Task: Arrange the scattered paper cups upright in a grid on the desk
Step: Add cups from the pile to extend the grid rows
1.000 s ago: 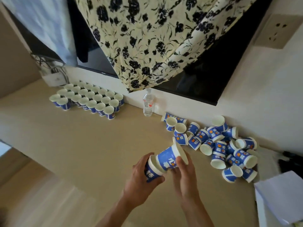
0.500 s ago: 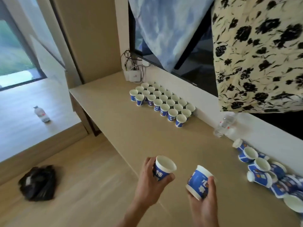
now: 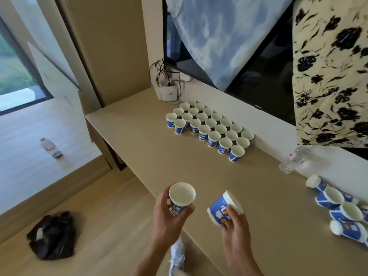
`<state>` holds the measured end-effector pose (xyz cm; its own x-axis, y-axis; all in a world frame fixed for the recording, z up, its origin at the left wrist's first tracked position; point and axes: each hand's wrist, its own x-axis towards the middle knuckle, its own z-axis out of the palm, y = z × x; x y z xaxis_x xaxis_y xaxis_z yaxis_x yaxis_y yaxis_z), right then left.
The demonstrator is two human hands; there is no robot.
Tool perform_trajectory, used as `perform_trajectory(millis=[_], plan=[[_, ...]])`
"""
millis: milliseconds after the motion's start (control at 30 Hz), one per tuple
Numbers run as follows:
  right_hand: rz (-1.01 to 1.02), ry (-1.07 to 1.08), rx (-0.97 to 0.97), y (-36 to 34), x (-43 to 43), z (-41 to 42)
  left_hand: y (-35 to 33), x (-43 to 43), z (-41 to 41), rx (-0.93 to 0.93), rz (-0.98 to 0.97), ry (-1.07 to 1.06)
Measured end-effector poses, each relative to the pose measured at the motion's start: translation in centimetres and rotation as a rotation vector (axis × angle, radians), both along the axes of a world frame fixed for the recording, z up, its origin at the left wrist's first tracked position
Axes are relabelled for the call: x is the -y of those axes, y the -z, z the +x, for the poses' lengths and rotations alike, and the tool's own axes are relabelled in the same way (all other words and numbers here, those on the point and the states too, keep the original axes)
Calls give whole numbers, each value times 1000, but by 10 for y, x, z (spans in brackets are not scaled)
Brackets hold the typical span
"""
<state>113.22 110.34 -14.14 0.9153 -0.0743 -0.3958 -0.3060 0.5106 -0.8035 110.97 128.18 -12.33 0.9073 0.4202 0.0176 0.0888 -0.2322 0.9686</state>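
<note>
My left hand grips a blue-and-white paper cup upright, its mouth facing up, above the desk's near edge. My right hand holds a second paper cup tilted on its side, mouth pointing up and to the right. A grid of several upright cups stands at the back of the desk along the wall. A heap of scattered cups lies on its sides at the right edge of the view.
A clear water bottle stands by the wall between grid and heap. A white router with cables sits in the back corner. A black bag and another bottle lie on the floor to the left.
The two cups were pulled apart, one into each hand. My view swung left from the heap toward the grid, and both hands came closer to the desk's near edge.
</note>
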Motion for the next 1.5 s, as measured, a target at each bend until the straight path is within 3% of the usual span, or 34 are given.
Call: perform_trajectory(millis=[267, 600, 767, 933, 1167, 1500], plan=[[95, 60, -65, 29, -55, 104, 4, -46, 94, -66, 39, 119], [106, 143, -61, 32, -86, 195, 27, -82, 240, -84, 26, 110], [15, 244, -134, 43, -95, 212, 65, -89, 307, -133, -1, 128], [-217, 270, -256, 60, -121, 232, 111, -94, 361, -226, 14, 145], [-271, 291, -326, 71, -157, 270, 156, -98, 409, -186, 238, 198], [-373, 343, -405, 88, -168, 289, 188, -96, 429, -262, 100, 196]])
